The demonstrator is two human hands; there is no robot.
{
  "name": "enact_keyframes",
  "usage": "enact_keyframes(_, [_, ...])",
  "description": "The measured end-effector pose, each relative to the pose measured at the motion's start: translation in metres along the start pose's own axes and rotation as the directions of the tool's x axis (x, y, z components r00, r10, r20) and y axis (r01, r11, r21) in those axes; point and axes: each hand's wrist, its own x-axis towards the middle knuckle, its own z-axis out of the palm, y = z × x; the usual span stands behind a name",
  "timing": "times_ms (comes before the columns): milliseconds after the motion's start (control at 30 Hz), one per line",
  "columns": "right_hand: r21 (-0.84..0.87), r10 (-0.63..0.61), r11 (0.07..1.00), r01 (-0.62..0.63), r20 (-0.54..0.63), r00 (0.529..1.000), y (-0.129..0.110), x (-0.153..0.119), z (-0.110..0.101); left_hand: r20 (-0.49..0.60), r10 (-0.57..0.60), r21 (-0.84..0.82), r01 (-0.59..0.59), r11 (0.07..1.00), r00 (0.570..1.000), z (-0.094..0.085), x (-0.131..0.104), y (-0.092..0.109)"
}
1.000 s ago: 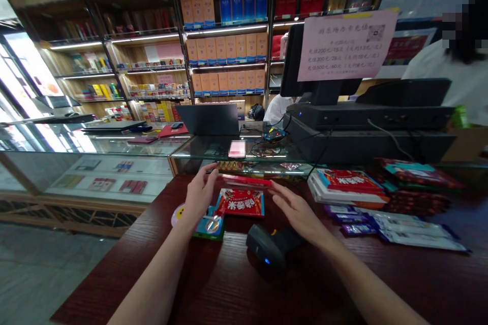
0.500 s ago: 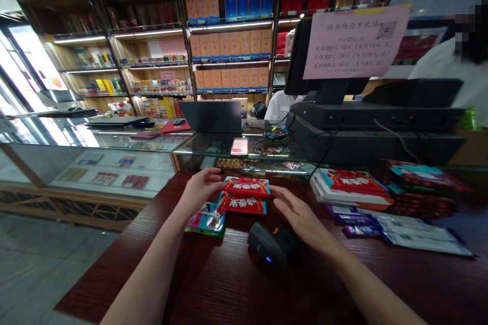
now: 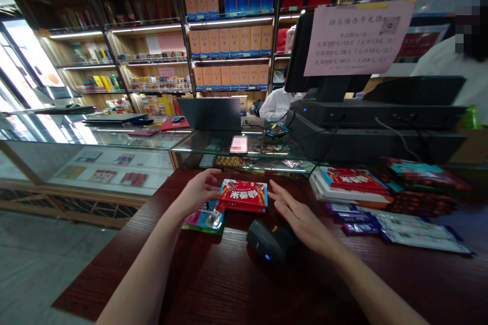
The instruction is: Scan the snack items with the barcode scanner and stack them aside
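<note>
Evidently white characters, 脆香米, mark the upper red box (image 3: 244, 192); it lies flat on a lower red box (image 3: 247, 208) on the dark table (image 3: 213, 279), long axis left to right, lettering apparently upside down from this side. Pink sign (image 3: 354, 40) shows 充值200元/15次; its bottom line is illegible. Left hand (image 3: 198, 192): fingers loosely curled, half open, at the upper box's left end, contact unclear, partly hiding a colourful packet (image 3: 208, 217). Right hand (image 3: 299, 216): fingers extended, holding nothing, just beside the right end.
</note>
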Motion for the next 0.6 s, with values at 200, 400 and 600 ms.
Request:
enact_keyframes(200, [-0.046, -0.008, 0.999, 0.008, 0.016, 1.000, 0.0010, 0.0011, 0.0006, 0.004, 0.006, 0.084, -0.006, 0.996, 1.000, -0.0013, -0.0001, -0.0033])
enact_keyframes(400, [-0.068, 0.005, 0.998, -0.003, 0.038, 0.999, 0.0008, 0.0003, 0.0009, -0.004, 0.012, 0.172, -0.011, 0.985, 1.000, -0.0009, -0.0012, -0.0017])
enact_keyframes(600, [-0.067, 0.002, 0.998, 0.001, 0.049, 0.999, 0.0021, 0.0001, 0.0014, -0.011, 0.011, 0.227, -0.008, 0.974, 1.000, -0.0005, -0.0015, -0.0011])
